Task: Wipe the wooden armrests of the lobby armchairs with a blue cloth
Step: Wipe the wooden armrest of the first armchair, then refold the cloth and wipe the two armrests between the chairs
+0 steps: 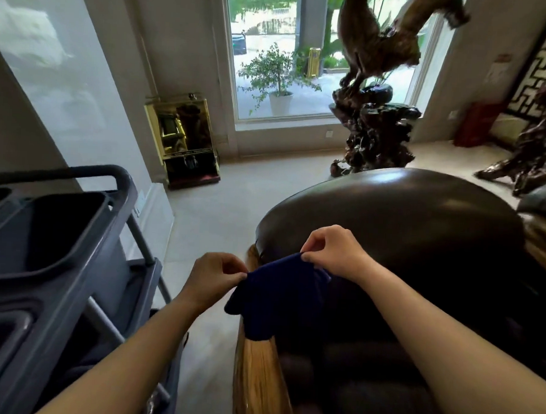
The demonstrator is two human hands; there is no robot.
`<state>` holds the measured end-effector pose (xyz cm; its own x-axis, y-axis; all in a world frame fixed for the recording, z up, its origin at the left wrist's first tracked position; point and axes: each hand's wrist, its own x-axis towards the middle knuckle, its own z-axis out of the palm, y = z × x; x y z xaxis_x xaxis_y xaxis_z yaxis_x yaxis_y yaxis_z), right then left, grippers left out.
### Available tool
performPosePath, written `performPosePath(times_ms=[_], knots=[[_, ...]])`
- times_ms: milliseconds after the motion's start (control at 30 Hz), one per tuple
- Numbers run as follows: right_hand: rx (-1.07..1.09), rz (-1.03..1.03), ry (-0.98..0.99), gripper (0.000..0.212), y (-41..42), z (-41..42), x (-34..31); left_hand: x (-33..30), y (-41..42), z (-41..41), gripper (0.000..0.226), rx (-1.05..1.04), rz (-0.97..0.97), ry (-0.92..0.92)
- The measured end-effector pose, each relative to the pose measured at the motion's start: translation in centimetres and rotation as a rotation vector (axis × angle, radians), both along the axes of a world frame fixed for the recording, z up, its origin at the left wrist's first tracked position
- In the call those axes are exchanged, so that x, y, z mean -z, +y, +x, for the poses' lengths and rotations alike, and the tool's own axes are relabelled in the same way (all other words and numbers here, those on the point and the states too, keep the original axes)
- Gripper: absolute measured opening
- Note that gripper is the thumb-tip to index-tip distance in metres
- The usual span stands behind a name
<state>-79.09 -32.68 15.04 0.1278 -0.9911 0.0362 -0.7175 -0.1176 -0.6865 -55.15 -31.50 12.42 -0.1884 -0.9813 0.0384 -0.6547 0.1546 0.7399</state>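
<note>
Looking down on a pale tiled floor in a lobby: grey cart at left, gold cabinet against the wall, tall window with a potted plant behind, dark root carving to the right. Below, a dark leather chair with a wooden armrest running from near edge away toward the backrest. Hanging over the armrest's far part, a blue cloth, stretched left to right along its top edge, loose corners drooping. Left hand pinching the cloth's left corner, knuckles up. Right hand pinching the right corner, slightly higher, forearm angled in from lower right.
</note>
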Motion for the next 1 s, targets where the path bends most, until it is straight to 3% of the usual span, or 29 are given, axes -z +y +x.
performPosePath(times_ms=[200,467,733,1000], knots=[[0.039,-0.071,0.038,0.021,5.9,-3.1,-7.8,-7.4,4.1,-2.8,0.013,0.102,-0.057,0.0],[0.092,-0.113,0.074,0.007,15.7,-10.4,-12.6,-12.3,11.2,-9.9,0.026,0.234,-0.095,0.029],[0.16,-0.113,0.046,0.003,27.2,-22.6,-10.3,-9.4,20.6,-22.4,0.023,0.27,-0.023,0.033],[0.244,-0.022,0.064,0.001,37.2,-42.4,-6.0,-5.0,28.2,-43.1,0.025,0.328,0.065,0.025]])
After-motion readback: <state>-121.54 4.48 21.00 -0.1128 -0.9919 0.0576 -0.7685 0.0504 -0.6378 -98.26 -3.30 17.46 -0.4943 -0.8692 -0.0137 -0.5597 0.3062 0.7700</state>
